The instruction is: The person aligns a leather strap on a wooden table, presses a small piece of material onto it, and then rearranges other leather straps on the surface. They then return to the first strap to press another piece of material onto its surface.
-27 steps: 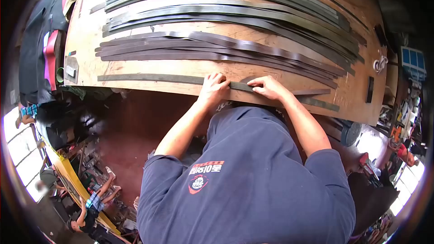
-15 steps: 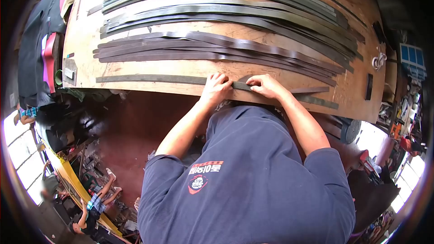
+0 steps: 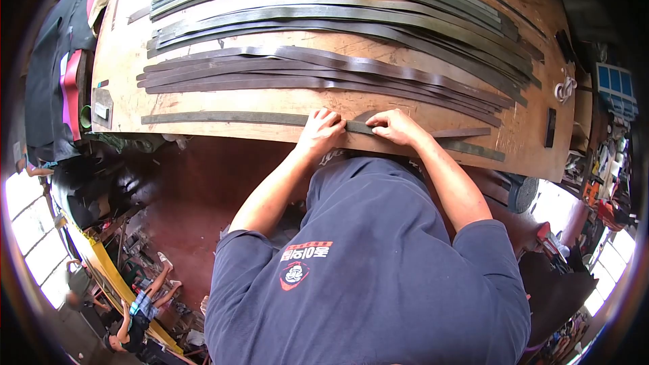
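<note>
A long, flat, dark leather-like strip (image 3: 230, 117) lies along the near edge of the wooden table. My left hand (image 3: 322, 131), its fingers curled together, holds the strip close to the table edge. Just to the right, my right hand (image 3: 397, 127) grips the same strip with thumb and fingers, and a short stretch of it shows between the hands. Its far end reappears beyond my right hand. Beyond my hands lies a loose bundle of brownish strips (image 3: 270, 77); the undersides of my fingers are hidden.
More bundles of dark strips (image 3: 284, 13) stretch across the wooden table (image 3: 223, 104). White scissors-like handles (image 3: 565, 90) and a dark bar (image 3: 551, 128) lie at the right. A small block (image 3: 102, 110) sits at the left corner. Other people (image 3: 138, 311) are at lower left.
The view has shifted very slightly. My hands stay at about the same place on the strip, and the strips on the table lie as before.
</note>
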